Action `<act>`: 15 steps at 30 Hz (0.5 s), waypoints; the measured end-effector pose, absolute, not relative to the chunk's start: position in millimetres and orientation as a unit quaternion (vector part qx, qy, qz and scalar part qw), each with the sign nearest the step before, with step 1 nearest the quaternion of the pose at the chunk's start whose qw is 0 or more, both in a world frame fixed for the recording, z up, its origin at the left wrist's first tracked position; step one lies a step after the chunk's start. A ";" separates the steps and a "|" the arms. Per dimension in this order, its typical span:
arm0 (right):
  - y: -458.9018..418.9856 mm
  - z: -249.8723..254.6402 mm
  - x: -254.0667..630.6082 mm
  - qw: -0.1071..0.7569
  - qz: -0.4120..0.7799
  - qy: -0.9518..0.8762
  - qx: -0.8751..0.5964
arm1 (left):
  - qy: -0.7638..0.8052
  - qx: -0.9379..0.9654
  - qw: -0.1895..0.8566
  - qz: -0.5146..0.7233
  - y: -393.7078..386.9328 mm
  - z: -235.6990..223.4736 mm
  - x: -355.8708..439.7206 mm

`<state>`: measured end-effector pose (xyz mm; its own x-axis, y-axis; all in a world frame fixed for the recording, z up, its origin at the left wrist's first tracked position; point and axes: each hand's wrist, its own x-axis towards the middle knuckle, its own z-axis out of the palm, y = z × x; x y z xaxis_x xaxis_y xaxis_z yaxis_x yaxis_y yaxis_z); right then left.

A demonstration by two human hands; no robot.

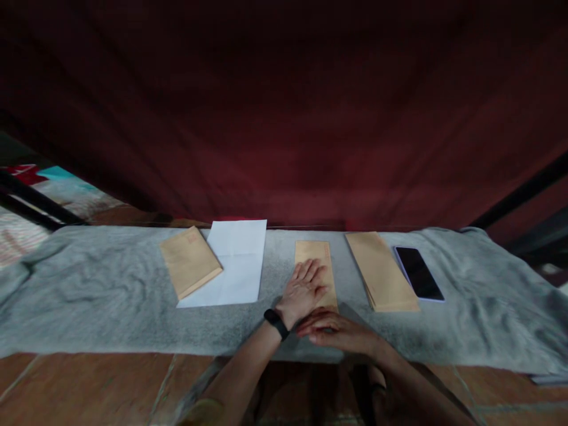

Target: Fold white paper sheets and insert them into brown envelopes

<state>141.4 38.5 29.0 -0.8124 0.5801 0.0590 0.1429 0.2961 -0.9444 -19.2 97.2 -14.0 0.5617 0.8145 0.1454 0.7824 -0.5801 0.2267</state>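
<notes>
Lying left of the middle envelope (pixel 312 251): brown packet (pixel 189 260) overlapping white sheet (pixel 243 260). Left hand (pixel 303 292), the nearer, palm down on the middle envelope, whose long axis runs near-to-far; fingers outstretched, gripping nothing. Right hand (pixel 337 330) at its near end, fingers loosely extended, unclosed; contact hard to tell. Right of it: brown envelopes (pixel 385 275), then phone (pixel 419 273).

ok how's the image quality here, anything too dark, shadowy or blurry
Head view: the red backdrop fades almost to black at the top; the paper is the brightest of the things laid out; a soft shadow falls on the gray cloth by the right hand; print on the middle envelope is too blurred to read.
</notes>
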 end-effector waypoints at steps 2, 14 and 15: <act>39.4 30.5 140.4 0.202 0.549 -0.777 -0.233 | 0.464 0.877 0.049 0.118 103.4 -16.4 -14.3; 42.5 34.8 140.2 0.186 0.561 -0.767 -0.252 | 0.515 0.846 0.034 0.136 134.9 -20.8 6.5; 42.9 36.1 140.5 0.182 0.565 -0.765 -0.250 | 0.503 0.853 0.032 0.135 134.3 -20.5 5.6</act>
